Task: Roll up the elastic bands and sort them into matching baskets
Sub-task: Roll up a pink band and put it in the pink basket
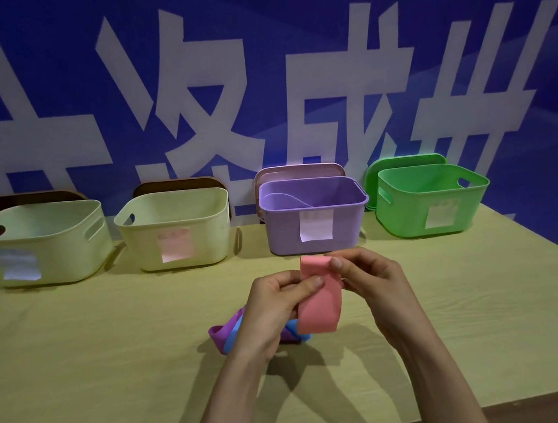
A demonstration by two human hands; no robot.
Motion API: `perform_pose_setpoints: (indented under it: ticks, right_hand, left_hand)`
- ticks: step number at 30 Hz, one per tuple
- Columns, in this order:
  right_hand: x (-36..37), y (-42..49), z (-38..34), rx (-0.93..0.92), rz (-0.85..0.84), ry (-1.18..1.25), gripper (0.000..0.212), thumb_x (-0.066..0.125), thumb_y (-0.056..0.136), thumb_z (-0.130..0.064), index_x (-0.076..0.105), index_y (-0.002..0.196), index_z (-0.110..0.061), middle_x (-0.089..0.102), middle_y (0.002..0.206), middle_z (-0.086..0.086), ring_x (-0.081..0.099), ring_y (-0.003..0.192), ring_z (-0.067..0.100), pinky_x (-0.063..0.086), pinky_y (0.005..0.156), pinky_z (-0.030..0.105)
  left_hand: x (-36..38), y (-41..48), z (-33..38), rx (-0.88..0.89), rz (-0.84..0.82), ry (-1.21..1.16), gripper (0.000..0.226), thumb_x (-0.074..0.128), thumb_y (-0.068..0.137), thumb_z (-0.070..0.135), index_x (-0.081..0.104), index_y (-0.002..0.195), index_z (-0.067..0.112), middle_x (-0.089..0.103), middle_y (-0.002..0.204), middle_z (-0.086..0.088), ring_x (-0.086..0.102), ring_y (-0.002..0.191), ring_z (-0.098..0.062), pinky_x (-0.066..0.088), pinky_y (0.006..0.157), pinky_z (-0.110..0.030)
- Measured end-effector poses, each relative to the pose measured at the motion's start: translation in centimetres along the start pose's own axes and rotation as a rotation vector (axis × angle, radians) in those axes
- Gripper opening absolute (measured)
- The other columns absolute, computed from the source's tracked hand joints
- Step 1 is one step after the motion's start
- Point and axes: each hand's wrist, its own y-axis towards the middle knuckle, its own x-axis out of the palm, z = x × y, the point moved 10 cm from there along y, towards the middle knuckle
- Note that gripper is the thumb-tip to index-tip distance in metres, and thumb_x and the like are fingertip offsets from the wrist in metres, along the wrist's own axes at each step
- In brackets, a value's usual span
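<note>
The pink band (pixel 317 297) is pinched between the left hand (pixel 273 305) and right hand (pixel 371 284). Purple band (pixel 220 336) and blue band (pixel 231 342) are left on the table (pixel 96 351).

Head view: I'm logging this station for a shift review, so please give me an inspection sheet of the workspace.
Surface: pale wooden table.
Job's things: pink band held up; purple band and blue band lie beneath the left hand; left cream basket, right cream basket, purple basket, green basket in a back row, each labelled.
Clutter: nothing seen.
Hands: left hand and right hand both pinch the pink band.
Cables: nothing seen.
Surroundings: blue banner with white characters; lids behind the baskets.
</note>
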Motion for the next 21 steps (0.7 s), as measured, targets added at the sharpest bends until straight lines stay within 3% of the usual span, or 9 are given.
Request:
perform_pose_setpoints:
  ticks: [3,10,13,17,21]
  right_hand:
    - [-0.2,-0.1,-0.1,-0.003,0.009,-0.008,0.008,0.069,0.080,-0.007,0.073,0.086,-0.009,0.073,0.084,0.008,0.065,0.079,0.014,0.054,0.075,0.029]
    - [-0.2,-0.3,-0.6,-0.016,-0.008,-0.023,0.023,0.072,0.071,0.007,0.073,0.085,-0.011,0.075,0.081,0.002,0.067,0.077,0.008,0.052,0.069,0.017]
    - [-0.1,-0.4,-1.1,-0.036,-0.031,-0.054,0.029,0.071,0.068,0.013,0.073,0.083,-0.012,0.075,0.079,-0.001,0.068,0.077,0.006,0.052,0.069,0.017]
    - [0.0,-0.3,-1.3,-0.055,-0.035,-0.054,0.030,0.070,0.067,0.018,0.072,0.082,-0.007,0.075,0.080,-0.001,0.069,0.080,0.007,0.052,0.070,0.016]
    - [0.0,-0.3,-1.1,-0.055,-0.040,-0.056,0.029,0.069,0.068,0.019,0.072,0.082,-0.006,0.075,0.081,0.000,0.069,0.082,0.008,0.052,0.072,0.016]
  left_hand:
    - [0.0,0.0,0.1,0.003,0.002,0.009,0.020,0.073,0.078,0.011,0.071,0.097,0.004,0.074,0.089,-0.014,0.070,0.082,-0.022,0.055,0.076,-0.032]
    - [0.1,-0.2,0.6,0.043,-0.032,0.023,0.032,0.078,0.071,0.011,0.073,0.102,0.012,0.075,0.094,-0.009,0.070,0.094,-0.023,0.055,0.078,-0.030]
    - [0.6,-0.5,1.4,0.082,-0.087,0.041,0.040,0.078,0.065,0.026,0.074,0.102,0.014,0.074,0.099,-0.006,0.069,0.099,-0.021,0.055,0.085,-0.031]
    - [0.5,-0.6,1.6,0.065,-0.066,0.002,0.038,0.069,0.074,0.038,0.075,0.099,0.010,0.073,0.100,-0.010,0.069,0.097,-0.025,0.056,0.086,-0.036]
    - [0.5,-0.6,1.7,0.082,-0.064,0.022,0.024,0.068,0.081,0.029,0.076,0.095,0.010,0.073,0.100,-0.009,0.067,0.099,-0.026,0.053,0.089,-0.039]
